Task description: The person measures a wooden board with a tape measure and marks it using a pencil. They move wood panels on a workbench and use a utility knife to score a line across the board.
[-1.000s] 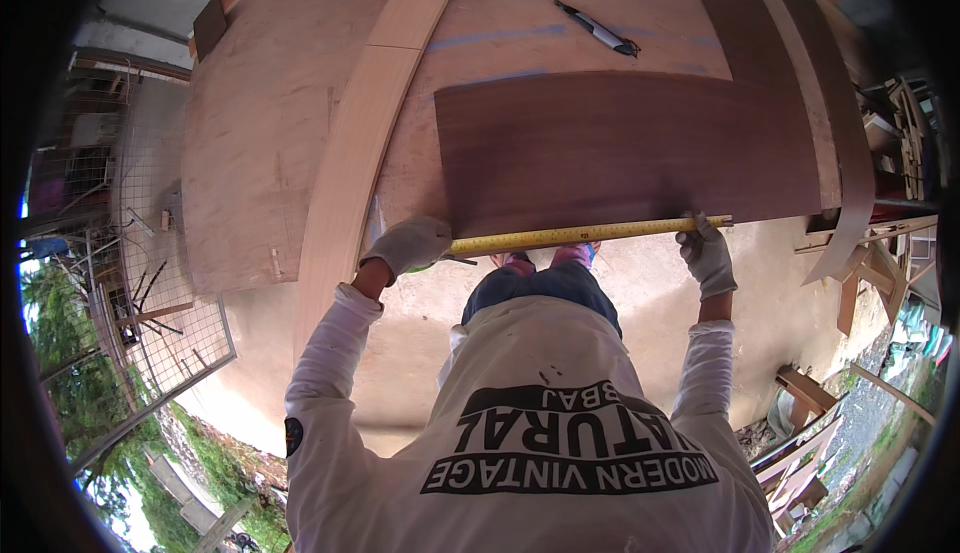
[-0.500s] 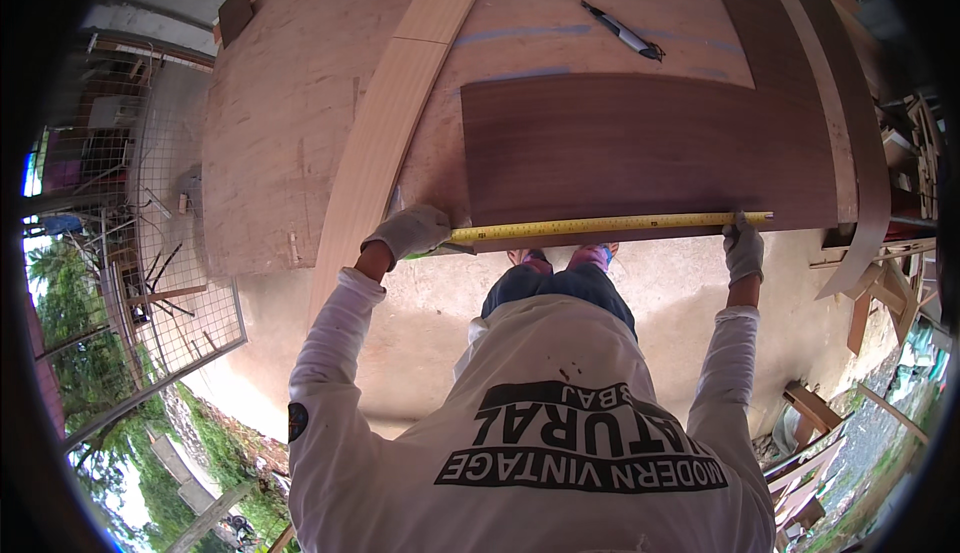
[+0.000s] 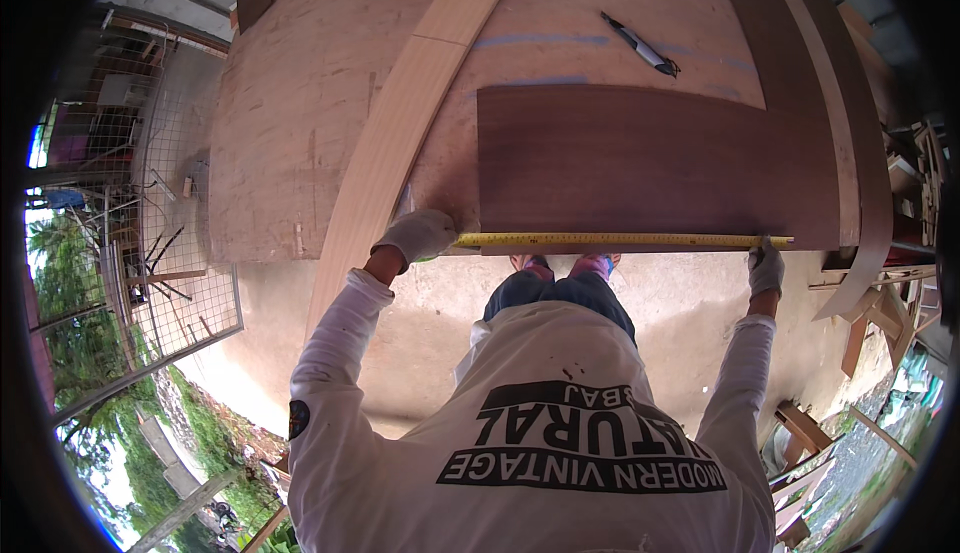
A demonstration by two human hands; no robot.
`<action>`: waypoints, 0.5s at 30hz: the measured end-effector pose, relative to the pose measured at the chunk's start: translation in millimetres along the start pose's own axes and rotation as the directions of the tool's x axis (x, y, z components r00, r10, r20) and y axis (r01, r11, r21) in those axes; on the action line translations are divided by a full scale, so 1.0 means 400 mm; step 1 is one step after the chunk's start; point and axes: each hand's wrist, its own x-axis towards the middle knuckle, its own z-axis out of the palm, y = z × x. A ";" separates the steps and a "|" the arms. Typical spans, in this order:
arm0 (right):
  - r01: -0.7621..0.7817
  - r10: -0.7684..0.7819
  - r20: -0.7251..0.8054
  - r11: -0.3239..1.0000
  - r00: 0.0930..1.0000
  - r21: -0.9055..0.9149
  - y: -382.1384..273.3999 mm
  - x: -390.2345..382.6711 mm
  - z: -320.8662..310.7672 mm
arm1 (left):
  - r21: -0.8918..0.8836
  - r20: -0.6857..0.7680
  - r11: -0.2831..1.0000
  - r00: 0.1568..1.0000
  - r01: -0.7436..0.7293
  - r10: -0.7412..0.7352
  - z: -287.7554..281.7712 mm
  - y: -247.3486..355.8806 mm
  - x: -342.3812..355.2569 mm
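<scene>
A yellow tape measure is drawn out along the near edge of a dark brown L-shaped sheet. My gloved left hand is closed around its case end, just beyond the sheet's left edge; the fingers mostly hide the case. Close to the blade's free end, my gloved right hand pinches the tape near the sheet's right side. A pale wood-grain strip lies slanting beside my left hand. Farther back rests a slim grey-and-black tool, resembling a utility knife.
The sheets lie on a large worn plywood tabletop. Another dark strip curves down over the right side. Wood offcuts are piled at the right, and a wire mesh panel stands at the left.
My right hand has moved right along the sheet's near edge with the tape's end, and more blade shows between my hands. The whole view has shifted slightly.
</scene>
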 end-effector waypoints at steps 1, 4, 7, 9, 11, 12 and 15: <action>0.018 -0.016 0.032 0.999 0.999 -0.038 0.002 -0.007 -0.002 | -0.075 0.013 0.992 0.995 0.102 -0.101 -0.018 0.028 0.000; 0.045 -0.041 0.062 0.997 0.997 -0.061 0.000 -0.010 -0.003 | -0.131 0.082 0.951 0.959 0.281 -0.272 -0.040 0.071 0.023; 0.028 -0.026 0.044 0.999 0.999 -0.033 -0.003 -0.013 -0.004 | -0.154 0.135 0.903 0.914 0.401 -0.383 -0.065 0.101 0.032; 0.003 -0.002 0.036 1.000 0.999 -0.017 0.000 -0.027 0.007 | -0.194 0.139 0.872 0.892 0.450 -0.429 -0.065 0.113 0.027; 0.017 -0.016 0.033 1.000 0.999 -0.017 0.004 -0.049 0.029 | -0.208 0.072 0.850 0.875 0.483 -0.480 -0.047 0.109 0.015; 0.011 -0.010 0.040 1.000 0.999 -0.017 0.003 -0.064 0.050 | -0.206 0.074 0.846 0.870 0.492 -0.488 -0.034 0.098 0.006; 0.006 -0.006 0.007 1.000 1.000 -0.018 0.006 -0.096 0.074 | -0.180 -0.016 0.878 0.891 0.443 -0.453 -0.027 0.086 0.007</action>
